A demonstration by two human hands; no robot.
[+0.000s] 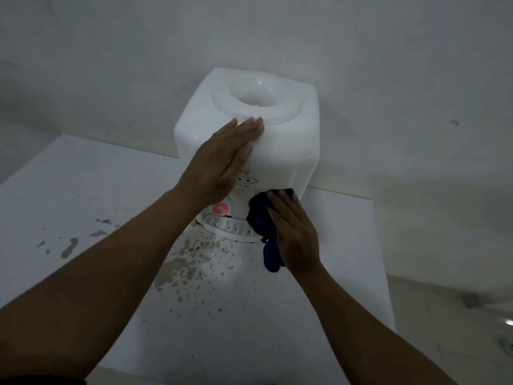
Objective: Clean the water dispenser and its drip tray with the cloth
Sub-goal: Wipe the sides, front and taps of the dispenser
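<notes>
The light plastic water dispenser point(280, 140) is steadied by the flat, open left hand point(222, 159); the soft cloth point(263, 226) is pressed by the right hand point(294, 232), fingers straight.

**Figure: Count of items in view**

One white water dispenser point(280, 145) stands on one white desk point(83, 184). At its foot sits one drip tray point(230, 232). One red tap point(221, 208) shows on its front; whether a second tap lies behind my cloth cannot be told. One dark blue cloth point(266, 234) is present. Two hands are mine: one left hand point(222, 162), laid flat on the dispenser's top, and one right hand point(294, 232), pressing the cloth. The desk bears many stain patches, too scattered to count.
</notes>
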